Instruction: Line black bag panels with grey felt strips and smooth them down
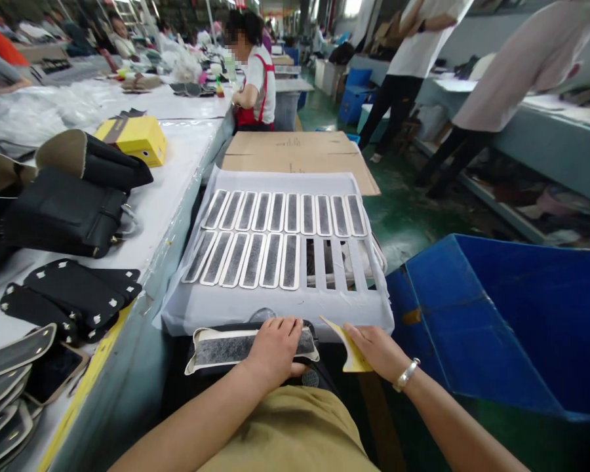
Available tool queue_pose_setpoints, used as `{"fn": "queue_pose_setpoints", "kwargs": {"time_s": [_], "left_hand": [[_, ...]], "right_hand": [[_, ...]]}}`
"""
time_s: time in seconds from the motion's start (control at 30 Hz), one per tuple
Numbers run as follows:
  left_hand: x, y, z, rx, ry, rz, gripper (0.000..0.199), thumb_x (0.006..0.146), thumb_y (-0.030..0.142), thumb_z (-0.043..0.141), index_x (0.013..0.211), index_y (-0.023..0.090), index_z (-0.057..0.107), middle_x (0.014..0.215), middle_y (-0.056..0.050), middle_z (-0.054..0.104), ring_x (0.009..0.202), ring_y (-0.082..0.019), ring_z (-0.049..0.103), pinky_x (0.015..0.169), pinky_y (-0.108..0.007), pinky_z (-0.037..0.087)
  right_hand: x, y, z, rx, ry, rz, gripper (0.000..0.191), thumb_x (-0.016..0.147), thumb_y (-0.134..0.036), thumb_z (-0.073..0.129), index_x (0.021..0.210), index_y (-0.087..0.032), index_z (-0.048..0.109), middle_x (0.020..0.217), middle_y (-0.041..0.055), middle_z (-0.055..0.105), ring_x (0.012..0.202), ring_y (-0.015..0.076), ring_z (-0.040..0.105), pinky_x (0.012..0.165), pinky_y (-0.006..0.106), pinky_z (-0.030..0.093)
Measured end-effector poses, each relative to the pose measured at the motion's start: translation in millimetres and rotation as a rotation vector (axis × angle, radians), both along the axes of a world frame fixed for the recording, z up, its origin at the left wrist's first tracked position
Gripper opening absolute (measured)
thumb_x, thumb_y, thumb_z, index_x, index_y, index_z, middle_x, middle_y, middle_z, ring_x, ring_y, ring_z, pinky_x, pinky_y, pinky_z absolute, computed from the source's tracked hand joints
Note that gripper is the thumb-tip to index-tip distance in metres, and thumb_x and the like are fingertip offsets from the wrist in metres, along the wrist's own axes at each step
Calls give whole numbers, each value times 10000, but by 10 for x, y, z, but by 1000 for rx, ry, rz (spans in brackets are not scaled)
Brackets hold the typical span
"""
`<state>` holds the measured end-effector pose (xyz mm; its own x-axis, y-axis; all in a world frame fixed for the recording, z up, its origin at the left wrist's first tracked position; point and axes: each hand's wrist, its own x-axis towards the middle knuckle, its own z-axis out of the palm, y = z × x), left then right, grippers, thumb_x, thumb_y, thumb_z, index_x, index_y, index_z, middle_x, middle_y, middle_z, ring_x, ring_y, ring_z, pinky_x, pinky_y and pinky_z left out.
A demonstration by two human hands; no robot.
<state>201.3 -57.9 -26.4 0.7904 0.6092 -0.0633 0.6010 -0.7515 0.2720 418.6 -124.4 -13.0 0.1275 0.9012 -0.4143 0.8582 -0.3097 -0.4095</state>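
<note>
My left hand (275, 347) is closed over the right part of a black piece with a cream-edged grey strip (226, 349), held level just above my lap. To its right, my right hand (376, 347) pinches a curved yellow sheet (351, 351) between thumb and fingers. Beyond both hands, a white cloth-covered board (236, 311) carries two rows of grey strips with pale edges (290, 261). The near row's right part shows open slots instead of strips. What lies under my left palm is hidden.
A long table (177, 170) at left bears black bags (63, 216), black flat pieces (73, 288) and a yellow box (145, 134). Cardboard (295, 149) lies beyond the board. A blue bin (472, 328) stands at right. A person (263, 85) sits ahead; two stand at right.
</note>
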Motion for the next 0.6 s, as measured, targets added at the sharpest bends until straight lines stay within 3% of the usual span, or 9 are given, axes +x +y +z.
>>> {"fn": "queue_pose_setpoints", "kwargs": {"time_s": [0.13,0.3,0.47,0.6], "left_hand": [[2,-35,44,11,21,-6,764,633,501,695,1259,131,462,1185,-139,539,1057,-290,494,917,-430,381],[-81,-66,1,50,-4,-19,739,640,494,697,1260,162,467,1230,-142,509,1058,-300,480,924,-445,363],[-179,-33,-87,29,-111,-42,768,632,497,710,1278,188,434,1257,-137,502,1127,-294,460,989,-444,325],[-175,-15,-140,-25,-205,40,929,605,484,729,1339,105,302,1242,-184,506,1148,-300,467,1001,-455,334]], "right_hand": [[-113,122,-131,148,-105,-37,593,936,-463,144,609,-182,553,598,60,614,572,163,557,537,267,350],[-170,424,-191,129,-39,26,613,943,-444,116,614,-172,556,607,61,621,572,159,568,504,253,349],[-192,591,-124,185,-216,260,571,951,-436,152,696,-180,593,687,57,653,649,152,599,567,245,351],[-212,750,-54,221,-343,499,536,949,-427,197,721,-190,620,731,51,675,691,151,611,617,255,345]]}}
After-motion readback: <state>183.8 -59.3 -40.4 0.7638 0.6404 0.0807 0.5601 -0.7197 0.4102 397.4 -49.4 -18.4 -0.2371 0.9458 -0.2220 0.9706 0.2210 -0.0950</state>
